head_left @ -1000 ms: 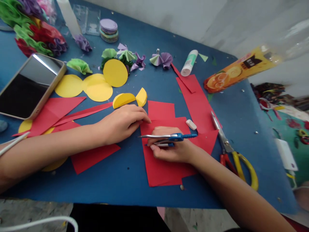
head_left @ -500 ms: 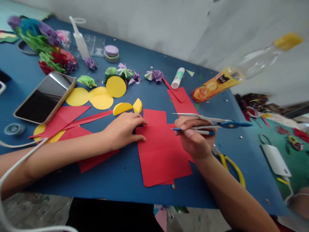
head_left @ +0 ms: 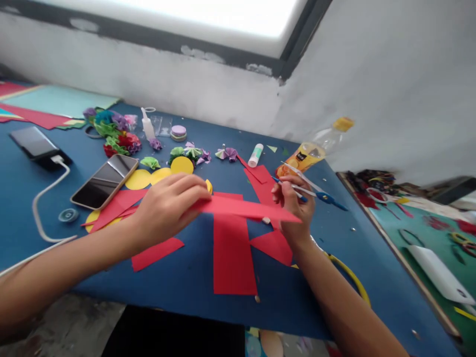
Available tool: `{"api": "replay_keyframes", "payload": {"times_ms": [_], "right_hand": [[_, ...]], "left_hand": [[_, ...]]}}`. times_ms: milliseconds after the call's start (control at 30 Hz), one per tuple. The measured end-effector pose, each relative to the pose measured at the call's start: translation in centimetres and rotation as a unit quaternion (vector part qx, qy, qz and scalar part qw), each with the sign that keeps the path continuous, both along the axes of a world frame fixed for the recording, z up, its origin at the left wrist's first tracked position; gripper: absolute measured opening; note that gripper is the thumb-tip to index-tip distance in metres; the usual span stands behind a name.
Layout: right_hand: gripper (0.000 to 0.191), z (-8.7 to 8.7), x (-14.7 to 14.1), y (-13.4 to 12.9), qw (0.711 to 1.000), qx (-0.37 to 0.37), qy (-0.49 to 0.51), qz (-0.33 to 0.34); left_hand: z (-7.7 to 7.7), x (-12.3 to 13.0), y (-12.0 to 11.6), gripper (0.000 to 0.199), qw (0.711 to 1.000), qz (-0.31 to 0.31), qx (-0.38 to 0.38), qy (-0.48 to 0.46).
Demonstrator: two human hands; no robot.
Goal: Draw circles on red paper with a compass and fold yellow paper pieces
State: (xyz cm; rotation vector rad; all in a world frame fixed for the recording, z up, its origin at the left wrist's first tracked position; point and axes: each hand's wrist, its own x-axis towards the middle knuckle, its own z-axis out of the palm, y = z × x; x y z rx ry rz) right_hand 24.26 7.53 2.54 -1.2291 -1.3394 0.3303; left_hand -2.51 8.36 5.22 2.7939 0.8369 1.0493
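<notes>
My left hand point(head_left: 173, 203) is closed on the edge of a sheet of red paper point(head_left: 253, 209), lifted off the table and seen nearly edge-on. Below it, a red paper strip point(head_left: 234, 263) lies flat on the blue table. In my right hand point(head_left: 295, 208) is a blue and white drawing compass point(head_left: 323, 196), its legs pointing up and left between the fingers. More red pieces, such as a cut piece point(head_left: 274, 246), lie beside and under that hand. Partly hidden by my right forearm are yellow-handled scissors point(head_left: 353, 280).
Yellow paper circles point(head_left: 138, 179), a phone point(head_left: 104, 181) and a charging cable point(head_left: 39, 203) are on the left. Crumpled paper flowers point(head_left: 111, 129), a glue bottle point(head_left: 148, 125), a glue stick point(head_left: 255, 155) and a juice bottle point(head_left: 307, 153) stand or lie farther back.
My left hand has taken hold of the red sheet and raised it, uncovering the strip beneath. My right hand keeps the compass, now tilted more. The view has tipped up, showing a window.
</notes>
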Motion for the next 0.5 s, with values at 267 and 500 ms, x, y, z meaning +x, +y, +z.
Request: {"api": "replay_keyframes", "payload": {"times_ms": [267, 500], "right_hand": [[0.021, -1.2, -0.2, 0.4, 0.932, -0.128, -0.334, 0.055], [0.031, -2.4, -1.0, 0.4, 0.862, -0.173, -0.476, 0.029]], "left_hand": [[-3.4, -2.5, -4.0, 0.029, 0.946, -0.197, -0.176, 0.188], [-2.1, 1.2, 1.9, 0.029, 0.962, 0.077, -0.216, 0.147]]}}
